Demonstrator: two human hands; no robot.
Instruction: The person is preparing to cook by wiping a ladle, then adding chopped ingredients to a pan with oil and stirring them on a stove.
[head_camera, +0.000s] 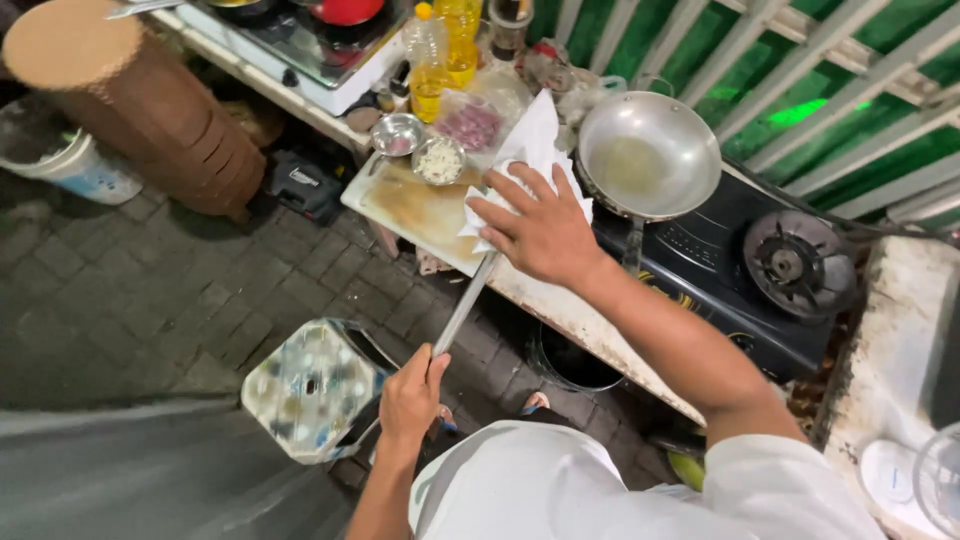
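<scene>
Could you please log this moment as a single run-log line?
left hand: grips long metal handle | right hand: presses white cloth on the handle's far end | nearby: wok on black stove, cutting board

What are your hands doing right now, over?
Left hand grips long metal handle. Right hand presses white cloth onto its far end, over cutting board. Wok sits on black stove beside it. Nothing blocking.

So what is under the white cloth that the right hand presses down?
The white cloth covers the far end of the long metal utensil gripped by the left hand. Its handle shows; its head is hidden beneath the cloth and right hand.
</scene>
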